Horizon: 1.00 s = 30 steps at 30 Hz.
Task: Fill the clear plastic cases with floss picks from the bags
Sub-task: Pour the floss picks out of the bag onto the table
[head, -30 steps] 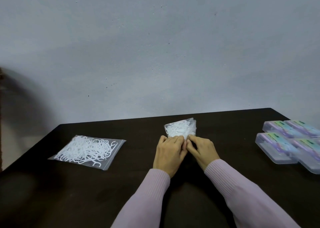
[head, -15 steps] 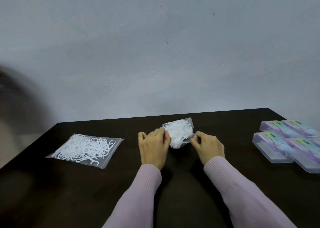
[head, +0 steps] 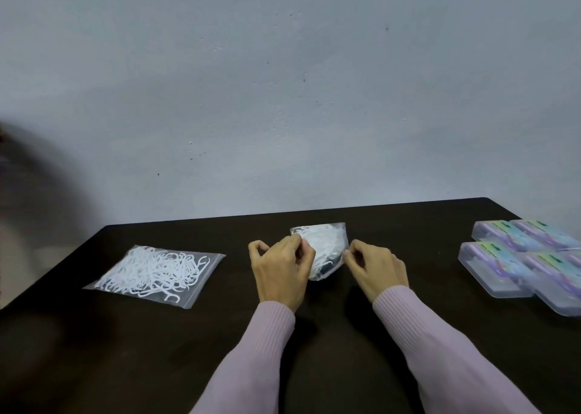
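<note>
The near edge of the small bag (head: 323,250) at frame centre is covered by the left hand (head: 281,270), and its mouth cannot be made out; the white floss picks inside show only as a blurred mass. The left hand pinches the bag's left side between thumb and curled fingers; the right hand (head: 375,267) pinches its right edge the same way. The bag is bunched between the two hands, its broad end toward the wall (head: 283,83) and its narrow end toward the person. A second bag (head: 154,273) lies flat at centre left of the table (head: 94,350), its long axis running from lower left to upper right. The clear cases (head: 515,262) sit grouped at the right edge, the outermost cut off by the frame; their labels are unreadable. Both pink sleeves (head: 440,344) run out of the bottom.
</note>
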Each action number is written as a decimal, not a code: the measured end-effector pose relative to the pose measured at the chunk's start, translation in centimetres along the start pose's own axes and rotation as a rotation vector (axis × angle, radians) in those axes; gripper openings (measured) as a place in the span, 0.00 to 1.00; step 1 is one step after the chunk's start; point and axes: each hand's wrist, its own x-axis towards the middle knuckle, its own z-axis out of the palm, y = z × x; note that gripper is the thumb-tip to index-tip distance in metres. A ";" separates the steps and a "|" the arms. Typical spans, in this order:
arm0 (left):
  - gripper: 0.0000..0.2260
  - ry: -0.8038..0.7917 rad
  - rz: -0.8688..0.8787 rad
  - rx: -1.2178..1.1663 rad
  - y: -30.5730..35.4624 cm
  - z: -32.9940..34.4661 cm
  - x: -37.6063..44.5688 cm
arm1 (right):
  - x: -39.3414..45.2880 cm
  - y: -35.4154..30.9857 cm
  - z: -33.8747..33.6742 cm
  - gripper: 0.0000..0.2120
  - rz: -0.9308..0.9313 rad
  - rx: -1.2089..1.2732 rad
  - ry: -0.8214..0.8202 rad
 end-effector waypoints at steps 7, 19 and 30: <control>0.14 -0.008 -0.010 0.106 -0.3 -0.2 0.2 | 0.2 -0.1 -0.7 0.13 0.155 -0.185 0.089; 0.22 -0.421 0.017 -0.249 0.5 0.3 -0.2 | 1.8 0.7 -0.6 0.12 0.656 1.371 -0.069; 0.42 -0.706 0.126 -0.276 0.1 0.4 -0.6 | 1.9 2.0 -1.3 0.15 0.772 1.424 -0.146</control>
